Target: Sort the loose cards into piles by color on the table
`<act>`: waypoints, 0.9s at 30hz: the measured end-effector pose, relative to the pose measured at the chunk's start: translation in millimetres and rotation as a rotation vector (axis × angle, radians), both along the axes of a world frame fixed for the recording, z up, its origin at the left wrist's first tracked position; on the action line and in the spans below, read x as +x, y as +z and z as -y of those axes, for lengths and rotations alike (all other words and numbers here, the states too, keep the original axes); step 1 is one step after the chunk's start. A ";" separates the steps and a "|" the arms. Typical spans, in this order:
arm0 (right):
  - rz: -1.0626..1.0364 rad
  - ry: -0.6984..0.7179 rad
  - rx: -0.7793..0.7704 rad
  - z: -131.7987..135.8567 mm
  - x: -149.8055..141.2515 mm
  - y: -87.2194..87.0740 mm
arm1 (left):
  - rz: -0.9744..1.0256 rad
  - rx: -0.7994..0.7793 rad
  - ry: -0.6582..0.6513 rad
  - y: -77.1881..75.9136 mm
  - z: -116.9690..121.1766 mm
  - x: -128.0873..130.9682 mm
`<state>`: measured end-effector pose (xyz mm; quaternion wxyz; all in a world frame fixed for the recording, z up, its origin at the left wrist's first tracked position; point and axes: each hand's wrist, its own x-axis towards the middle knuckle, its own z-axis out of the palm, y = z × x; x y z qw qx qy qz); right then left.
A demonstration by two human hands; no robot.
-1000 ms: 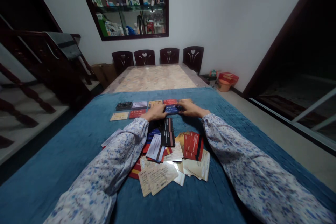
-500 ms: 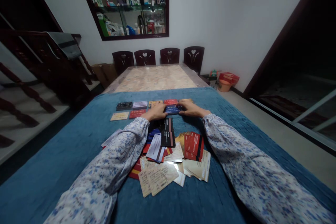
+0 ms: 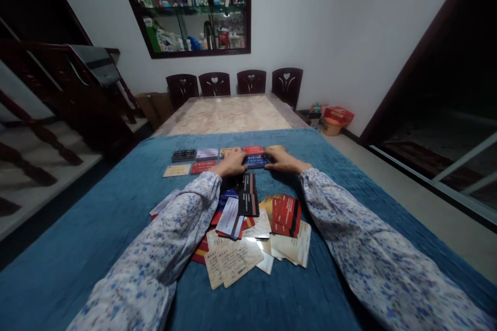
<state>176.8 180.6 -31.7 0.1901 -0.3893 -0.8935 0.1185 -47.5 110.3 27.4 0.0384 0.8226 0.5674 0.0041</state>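
A small stack of blue cards (image 3: pixel 255 161) lies on the blue cloth, with a hand at either side. My left hand (image 3: pixel 232 163) presses its fingers to the stack's left edge, and my right hand (image 3: pixel 280 159) holds the right edge. Behind them runs a row of sorted stacks: black cards (image 3: pixel 184 155), silver cards (image 3: pixel 207 154), yellow cards (image 3: pixel 229 152), red cards (image 3: pixel 252 150) and gold cards (image 3: pixel 275 147). A cream card (image 3: pixel 176 170) and a red card (image 3: pixel 203 166) lie left of my left hand. Between my forearms spreads a loose pile of mixed cards (image 3: pixel 243 261).
The blue cloth (image 3: pixel 116 207) covers the near part of the table; the far part shows a marble-patterned top (image 3: pixel 233 114). Several dark chairs (image 3: pixel 251 83) stand at the far end. A wooden railing (image 3: pixel 39 129) is on the left, an orange bucket (image 3: pixel 332 126) on the right floor.
Almost nothing differs. Both hands stay at the sides of the blue stack, and the view has shifted very slightly.
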 end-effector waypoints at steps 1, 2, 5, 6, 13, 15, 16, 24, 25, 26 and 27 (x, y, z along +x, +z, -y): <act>0.001 -0.010 -0.008 -0.1 -0.4 -1.0 | 0.002 -0.002 0.002 0.1 0.4 0.3; -0.004 -0.019 -0.016 -0.2 -0.5 -1.7 | 0.004 -0.001 0.003 0.1 0.7 0.4; -0.037 -0.006 -0.036 0.1 1.2 -1.2 | 0.001 0.003 -0.005 -0.6 0.8 0.2; -0.053 0.003 -0.042 0.2 2.2 -0.5 | -0.002 0.002 -0.010 -1.0 0.5 0.0; -0.082 0.043 -0.038 -0.3 5.8 2.8 | 0.003 0.003 -0.012 -3.9 -0.3 -0.8; -0.078 0.044 -0.028 -0.6 5.2 2.3 | 0.008 0.012 -0.016 -4.6 0.5 -1.0; -0.075 0.039 -0.030 -0.6 4.8 1.9 | 0.007 0.017 -0.020 -5.0 1.2 -1.3; -0.037 0.046 -0.011 8.6 6.5 6.6 | 0.016 0.096 -0.031 -3.7 17.4 -5.7; -0.025 0.033 0.010 11.7 7.5 8.2 | 0.023 0.113 -0.023 -2.6 21.0 -6.3; -0.011 0.016 0.034 15.1 8.5 9.8 | 0.026 0.127 -0.017 -1.5 25.0 -7.0; 0.002 -0.004 0.061 18.8 9.6 11.4 | 0.029 0.138 -0.009 -0.4 29.2 -7.7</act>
